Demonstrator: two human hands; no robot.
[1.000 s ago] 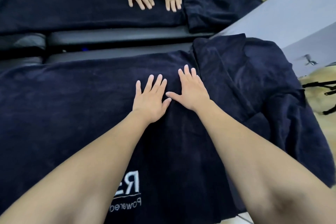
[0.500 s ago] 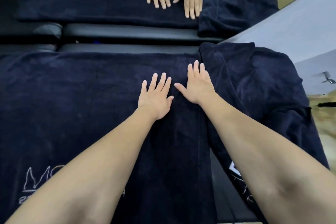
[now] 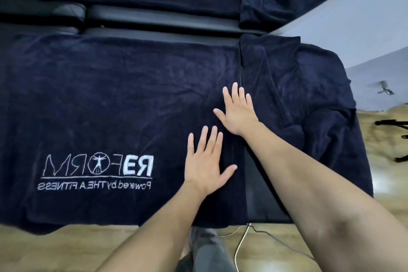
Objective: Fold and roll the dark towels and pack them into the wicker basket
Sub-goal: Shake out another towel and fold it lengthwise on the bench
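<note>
Left hand (image 3: 204,161) slid back toward us; right hand (image 3: 239,110) stayed farther out. Both lay flat, fingers straight, pressing towel (image 3: 110,95) spread on counter (image 3: 262,201). We risked dragging wrinkles into its edge.

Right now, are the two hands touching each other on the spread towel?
Apart. The head view shows dark towel between the left hand, lying nearer the body, and the right hand, further out; both lie flat, fingers straight.

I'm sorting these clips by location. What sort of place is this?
Probably a fitness or Pilates studio: the dark towel carries a fitness logo, it lies on a black padded bench, and the floor is wood.
</note>
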